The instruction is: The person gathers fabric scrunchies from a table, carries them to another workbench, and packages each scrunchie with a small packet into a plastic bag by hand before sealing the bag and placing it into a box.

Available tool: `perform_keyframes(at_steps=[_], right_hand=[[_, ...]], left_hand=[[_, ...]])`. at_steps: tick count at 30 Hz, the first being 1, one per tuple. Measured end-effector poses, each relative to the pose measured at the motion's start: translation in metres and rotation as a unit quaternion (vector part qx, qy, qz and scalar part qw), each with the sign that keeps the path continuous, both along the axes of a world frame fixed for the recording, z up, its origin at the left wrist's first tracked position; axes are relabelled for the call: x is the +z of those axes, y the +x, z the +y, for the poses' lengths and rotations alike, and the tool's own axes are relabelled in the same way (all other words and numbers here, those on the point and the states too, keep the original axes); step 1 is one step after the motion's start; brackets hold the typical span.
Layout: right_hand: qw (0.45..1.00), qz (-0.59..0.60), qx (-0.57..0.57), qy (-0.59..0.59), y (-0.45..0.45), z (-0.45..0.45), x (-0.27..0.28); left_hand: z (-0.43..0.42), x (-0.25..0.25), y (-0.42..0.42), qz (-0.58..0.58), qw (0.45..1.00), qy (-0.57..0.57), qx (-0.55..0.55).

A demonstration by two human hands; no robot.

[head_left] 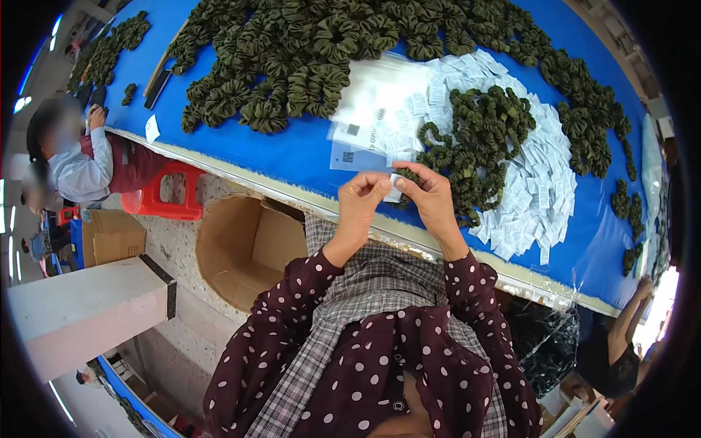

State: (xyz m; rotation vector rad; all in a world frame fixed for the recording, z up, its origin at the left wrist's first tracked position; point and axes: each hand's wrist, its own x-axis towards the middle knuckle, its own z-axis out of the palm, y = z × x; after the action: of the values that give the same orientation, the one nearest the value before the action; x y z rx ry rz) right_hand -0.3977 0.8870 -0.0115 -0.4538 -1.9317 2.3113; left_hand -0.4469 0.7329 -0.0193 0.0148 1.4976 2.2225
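Just over the table's near edge, my left hand (359, 206) pinches one side of a small white label (395, 191). My right hand (434, 204) grips the label's other side, along with a dark green scrunchie (407, 174) partly hidden behind the fingers. Right beyond my hands lies a heap of small dark green scrunchies (478, 139). Around that heap spread many loose white printed labels (544, 186). Clear plastic bags (361, 91) with printing lie on the table behind my left hand.
Big piles of dark green scrunchies (285, 55) cover the far side of the blue table (270, 157). An open cardboard box (252, 237) and a red stool (175, 191) stand below the edge at left. One person (84, 157) works at far left; another person's arm (624, 321) shows at right.
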Motion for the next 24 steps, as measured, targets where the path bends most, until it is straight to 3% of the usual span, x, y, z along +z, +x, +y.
perform_keyframes(at_steps=[1, 2, 4, 6, 8, 13, 14, 16, 18, 19, 21, 23, 24], right_hand=[[1.0, 0.0, -0.012, -0.015, -0.003, -0.001, 0.0], [0.999, -0.001, -0.025, -0.029, -0.006, -0.002, 0.001], [0.998, -0.002, -0.037, -0.044, -0.009, -0.003, 0.001], [0.998, -0.001, -0.055, -0.03, -0.008, -0.001, 0.001], [0.997, 0.002, -0.076, -0.014, -0.009, 0.002, 0.003], [0.997, 0.004, -0.082, -0.012, -0.006, 0.003, 0.007], [0.996, 0.003, -0.086, -0.011, -0.005, 0.004, 0.01], [0.995, 0.029, -0.091, -0.017, -0.007, 0.005, 0.022], [0.994, 0.056, -0.091, -0.022, -0.01, 0.002, 0.035], [0.994, 0.055, -0.09, -0.022, -0.011, -0.003, 0.041], [0.994, 0.085, -0.069, -0.01, -0.015, -0.019, 0.054], [0.992, 0.115, -0.052, 0.002, -0.016, -0.032, 0.061], [0.992, 0.114, -0.053, 0.002, -0.013, -0.036, 0.057]], left_hand=[[-0.003, 0.004, -0.012, 0.003, 1.0, 0.0, 0.003], [-0.006, 0.008, -0.031, 0.138, 0.983, -0.112, 0.04], [-0.009, 0.013, -0.076, 0.365, 0.88, -0.282, 0.11], [-0.009, 0.008, -0.125, 0.542, 0.73, -0.389, 0.146], [-0.004, -0.007, -0.154, 0.579, 0.628, -0.499, 0.146], [-0.001, -0.02, -0.188, 0.593, 0.567, -0.559, 0.12], [-0.002, -0.02, -0.188, 0.594, 0.569, -0.556, 0.117], [-0.006, 0.021, -0.168, 0.471, 0.789, -0.382, 0.1], [-0.016, 0.049, -0.141, 0.3, 0.934, -0.178, 0.077], [-0.02, 0.049, -0.128, 0.299, 0.934, -0.178, 0.078], [-0.027, 0.05, -0.095, 0.133, 0.99, 0.013, -0.053], [-0.031, 0.051, -0.053, 0.039, 0.991, 0.079, -0.099], [-0.033, 0.046, -0.033, 0.066, 0.992, 0.053, -0.09]])
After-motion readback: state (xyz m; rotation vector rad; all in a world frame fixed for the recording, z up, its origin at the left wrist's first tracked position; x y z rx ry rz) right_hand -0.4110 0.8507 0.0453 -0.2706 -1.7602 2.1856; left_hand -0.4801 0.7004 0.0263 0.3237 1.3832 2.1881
